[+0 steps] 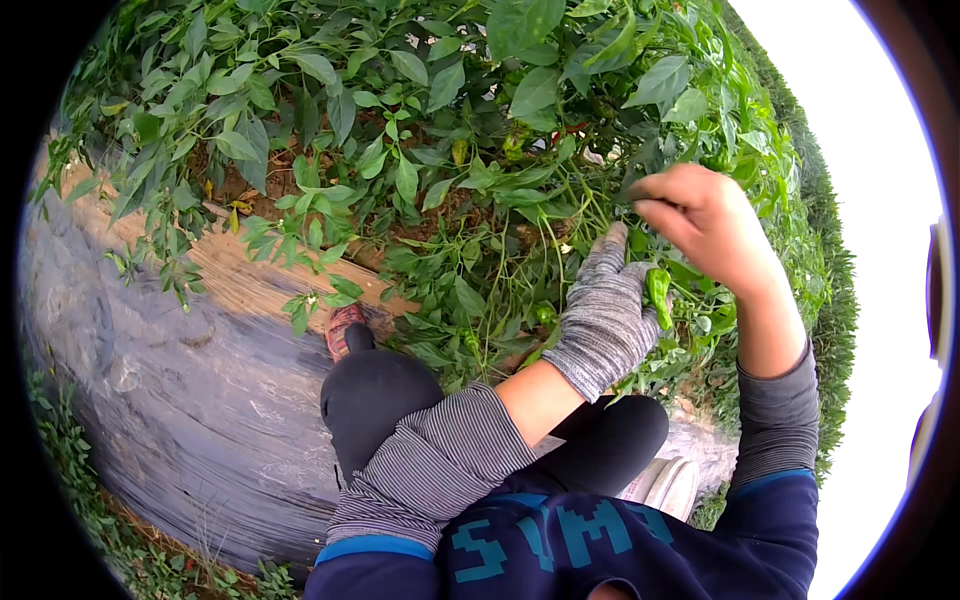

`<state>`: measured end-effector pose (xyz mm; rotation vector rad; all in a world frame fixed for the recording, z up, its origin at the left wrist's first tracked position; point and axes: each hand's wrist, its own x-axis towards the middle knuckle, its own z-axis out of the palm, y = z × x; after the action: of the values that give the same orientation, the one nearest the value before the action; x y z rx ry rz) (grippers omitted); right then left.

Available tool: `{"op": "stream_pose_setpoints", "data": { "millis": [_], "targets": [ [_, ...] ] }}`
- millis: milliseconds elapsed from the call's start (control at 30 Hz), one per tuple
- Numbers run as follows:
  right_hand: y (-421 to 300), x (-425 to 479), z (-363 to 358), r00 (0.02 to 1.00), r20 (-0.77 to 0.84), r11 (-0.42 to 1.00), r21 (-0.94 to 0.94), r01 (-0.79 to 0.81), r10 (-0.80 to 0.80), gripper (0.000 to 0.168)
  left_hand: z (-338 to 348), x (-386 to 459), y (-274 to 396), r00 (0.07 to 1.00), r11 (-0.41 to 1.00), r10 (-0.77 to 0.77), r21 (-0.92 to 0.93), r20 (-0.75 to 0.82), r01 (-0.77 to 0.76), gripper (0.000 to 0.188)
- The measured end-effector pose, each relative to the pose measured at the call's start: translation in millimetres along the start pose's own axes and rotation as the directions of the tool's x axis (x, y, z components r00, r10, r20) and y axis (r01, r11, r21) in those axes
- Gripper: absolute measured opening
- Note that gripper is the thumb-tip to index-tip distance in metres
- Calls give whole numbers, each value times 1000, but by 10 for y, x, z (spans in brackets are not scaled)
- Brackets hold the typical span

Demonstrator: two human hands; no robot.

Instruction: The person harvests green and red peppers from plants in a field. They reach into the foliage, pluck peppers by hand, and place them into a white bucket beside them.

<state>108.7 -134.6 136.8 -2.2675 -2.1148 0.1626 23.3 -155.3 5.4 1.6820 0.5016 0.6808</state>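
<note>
Knitted grey fabric covers my left hand (611,307), which reaches into the pepper plants with a green pepper (659,297) lying against its thumb side; the fingers seem curled around it, though the grip is partly hidden. Bare and slightly blurred, my right hand (697,214) is raised just above and to the right of the gloved fingertips, its thumb and fingers close together near the stems. Whether it pinches a stem or leaf cannot be told. Another small green pepper (546,314) hangs among the leaves left of my gloved hand.
Dense pepper foliage (405,172) spreads ahead of me. Dark plastic film (202,405) covers the ground at left, beside bare soil. Below my forearms are my bent knees, and a white round container (673,484), partly hidden, stands by my right knee.
</note>
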Motion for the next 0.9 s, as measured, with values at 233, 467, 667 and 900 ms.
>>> {"op": "stream_pose_setpoints", "data": {
  "millis": [233, 467, 667, 900],
  "targets": [
    [73, 582, 705, 809, 570, 869, -464, 172, 145, 13, 25, -72, -2, 997, 988, 82, 133, 13, -83, 38],
    [-3, 629, 900, 770, 611, 762, -584, 281, 185, 12, 4, -87, -54, 994, 982, 99, 157, 53, -106, 46],
    [118, 412, 672, 869, 492, 853, -477, 213, 58, 22, -92, -99, 14, 984, 977, 125, 155, 130, -145, 41],
    [157, 337, 466, 881, 442, 986, -70, -152, 167, 24, -108, -114, 17, 976, 961, 104, 234, 191, -148, 43]
  ]
}}
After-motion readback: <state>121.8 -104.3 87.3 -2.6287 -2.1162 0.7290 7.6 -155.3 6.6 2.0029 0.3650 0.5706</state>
